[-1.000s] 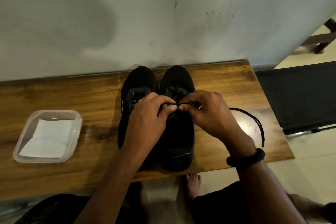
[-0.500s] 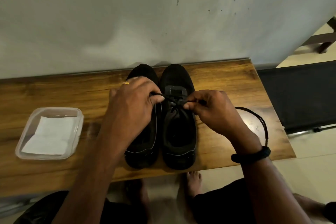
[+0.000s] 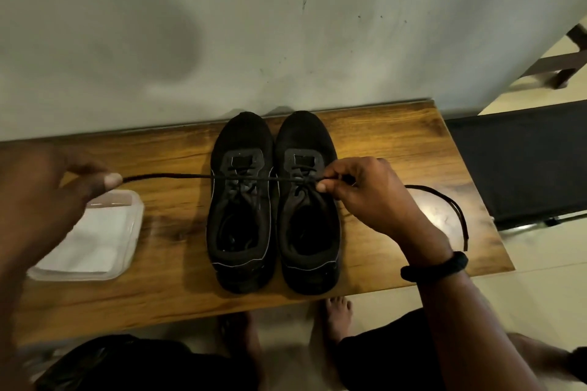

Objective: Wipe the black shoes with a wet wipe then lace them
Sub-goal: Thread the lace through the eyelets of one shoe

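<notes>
Black shorts (image 3: 143, 365) and a bare foot (image 3: 338, 311) are closest to the camera, under the front edge of a brown wood-grain table (image 3: 178, 289). On that table a clear plastic tub (image 3: 135, 219) sits off to the left with a white folded wipe (image 3: 92, 241) in it.

The two black mesh shoes stand side by side in the middle, touching, heels toward the person and toes at the wall. The right hand (image 3: 365, 197), with a black wristband (image 3: 435, 267), pinches a thin black lace (image 3: 178, 177) right over the eyelets of the shoe nearer it (image 3: 309, 241). From there the lace runs taut straight across the other shoe (image 3: 241, 232) out to the left hand (image 3: 54, 200). That hand is blurry, but its thumb and finger look clamped on the lace end, just above the tub.

A second black lace (image 3: 457, 209) lies loose and curved on the table past the right wrist. Further back there's a grey-white scuffed wall (image 3: 286, 25), and a black flat seat (image 3: 521, 162) off the table's right end.
</notes>
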